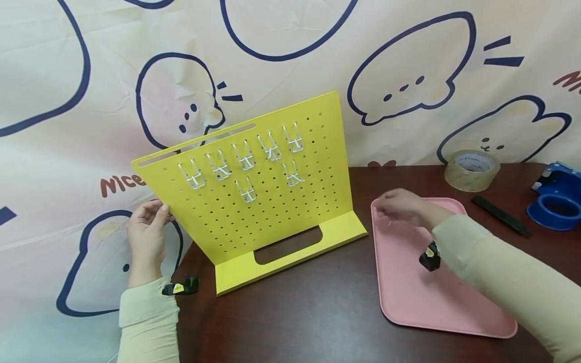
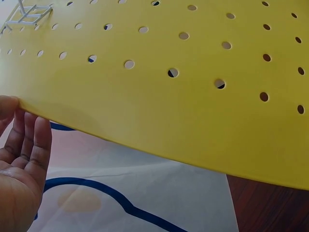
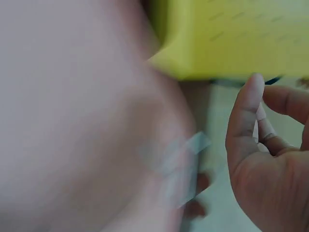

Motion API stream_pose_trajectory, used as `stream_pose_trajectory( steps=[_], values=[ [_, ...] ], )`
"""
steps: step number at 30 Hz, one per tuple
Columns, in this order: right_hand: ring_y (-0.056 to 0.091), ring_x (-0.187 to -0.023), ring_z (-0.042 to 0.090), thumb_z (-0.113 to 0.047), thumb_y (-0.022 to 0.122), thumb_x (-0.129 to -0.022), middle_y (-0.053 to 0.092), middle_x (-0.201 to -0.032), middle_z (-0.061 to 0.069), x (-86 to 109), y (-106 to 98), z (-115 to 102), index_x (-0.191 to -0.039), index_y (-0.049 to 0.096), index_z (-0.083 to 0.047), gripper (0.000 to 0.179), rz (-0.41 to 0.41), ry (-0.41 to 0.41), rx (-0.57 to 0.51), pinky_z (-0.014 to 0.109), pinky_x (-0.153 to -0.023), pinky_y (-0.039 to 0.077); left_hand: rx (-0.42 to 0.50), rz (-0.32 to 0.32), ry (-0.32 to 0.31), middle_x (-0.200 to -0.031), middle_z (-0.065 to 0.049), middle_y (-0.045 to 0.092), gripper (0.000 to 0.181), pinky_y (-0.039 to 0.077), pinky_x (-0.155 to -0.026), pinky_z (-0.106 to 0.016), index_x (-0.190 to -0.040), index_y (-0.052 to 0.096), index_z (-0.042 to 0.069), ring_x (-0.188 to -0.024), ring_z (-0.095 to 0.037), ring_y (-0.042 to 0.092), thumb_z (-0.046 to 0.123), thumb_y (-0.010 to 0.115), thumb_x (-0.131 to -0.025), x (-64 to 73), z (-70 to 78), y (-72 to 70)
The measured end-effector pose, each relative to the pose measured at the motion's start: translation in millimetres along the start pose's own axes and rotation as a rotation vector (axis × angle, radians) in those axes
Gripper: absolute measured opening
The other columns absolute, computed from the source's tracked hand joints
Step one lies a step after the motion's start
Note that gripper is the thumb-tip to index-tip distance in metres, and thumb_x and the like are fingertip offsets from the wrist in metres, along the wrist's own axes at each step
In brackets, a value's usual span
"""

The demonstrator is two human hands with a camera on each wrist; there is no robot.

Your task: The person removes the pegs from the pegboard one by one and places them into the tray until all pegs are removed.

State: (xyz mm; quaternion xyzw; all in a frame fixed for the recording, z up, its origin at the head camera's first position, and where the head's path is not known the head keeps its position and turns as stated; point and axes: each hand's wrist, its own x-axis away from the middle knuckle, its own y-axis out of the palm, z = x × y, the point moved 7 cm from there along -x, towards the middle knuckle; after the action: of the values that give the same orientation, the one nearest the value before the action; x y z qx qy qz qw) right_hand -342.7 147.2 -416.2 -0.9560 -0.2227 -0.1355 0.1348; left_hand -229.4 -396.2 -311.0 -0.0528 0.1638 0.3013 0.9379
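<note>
A yellow pegboard (image 1: 272, 201) stands tilted on its base on the table. Several white wire hooks (image 1: 246, 160) hang on its upper half. My left hand (image 1: 147, 229) pinches the board's left edge, thumb at the front and fingers behind, as the left wrist view confirms. Over the far left corner of a pink tray (image 1: 422, 297) is my right hand (image 1: 401, 205), blurred in the head view. Its thumb and index fingertip come close together in the right wrist view, with nothing visible between them. Pale blurred shapes (image 3: 178, 169) show near the tray's edge there.
A roll of clear tape (image 1: 472, 171) stands behind the tray. To its right lie a black bar-like object (image 1: 501, 216) and a blue tape dispenser (image 1: 556, 209). A cloth printed with cartoon outlines (image 1: 290, 60) hangs behind the dark wooden table (image 1: 290, 322).
</note>
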Motion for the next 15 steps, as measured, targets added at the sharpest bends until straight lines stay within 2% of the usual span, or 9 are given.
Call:
stream_pose_trajectory(
  steps=[4, 8, 11, 15],
  values=[
    [0.066, -0.09, 0.013, -0.006, 0.049, -0.109, 0.066, -0.099, 0.006, 1.0, 20, -57, -0.134, 0.046, 0.016, 0.034, -0.054, -0.125, -0.162, 0.027, -0.09, 0.056, 0.013, 0.004, 0.004, -0.096, -0.001, 0.066, 0.007, 0.054, -0.076, -0.014, -0.102, 0.069, 0.008, -0.087, -0.013, 0.064, 0.003, 0.065, -0.101, 0.5, 2.9, -0.2],
    [0.065, -0.105, 0.018, -0.008, 0.046, -0.11, 0.063, -0.114, 0.01, 3.1, 39, -107, -0.142, 0.04, 0.013, 0.038, -0.064, -0.154, -0.307, 0.028, -0.098, 0.052, 0.018, 0.0, 0.004, -0.096, 0.0, 0.066, 0.007, 0.054, -0.076, -0.014, -0.102, 0.069, 0.008, -0.087, -0.013, 0.064, 0.003, 0.065, -0.101, 0.1, 4.3, 1.1],
    [0.064, -0.11, 0.021, -0.01, 0.048, -0.11, 0.062, -0.121, 0.012, 3.7, 51, -133, -0.141, 0.044, 0.007, 0.036, -0.058, -0.155, -0.409, 0.028, -0.099, 0.052, 0.011, -0.001, -0.005, -0.097, -0.002, 0.066, 0.006, 0.054, -0.077, -0.014, -0.101, 0.069, 0.009, -0.087, -0.013, 0.063, 0.004, 0.065, -0.101, 0.3, 3.6, 1.6],
    [0.064, -0.111, 0.023, -0.01, 0.052, -0.109, 0.062, -0.12, 0.013, 3.7, 65, -155, -0.137, 0.049, 0.004, 0.031, -0.062, -0.163, -0.499, 0.027, -0.095, 0.054, -0.001, 0.008, -0.032, -0.097, -0.004, 0.064, 0.006, 0.054, -0.076, -0.014, -0.101, 0.068, 0.009, -0.086, -0.013, 0.062, 0.004, 0.065, -0.101, 1.7, 1.5, 0.7]
  ],
)
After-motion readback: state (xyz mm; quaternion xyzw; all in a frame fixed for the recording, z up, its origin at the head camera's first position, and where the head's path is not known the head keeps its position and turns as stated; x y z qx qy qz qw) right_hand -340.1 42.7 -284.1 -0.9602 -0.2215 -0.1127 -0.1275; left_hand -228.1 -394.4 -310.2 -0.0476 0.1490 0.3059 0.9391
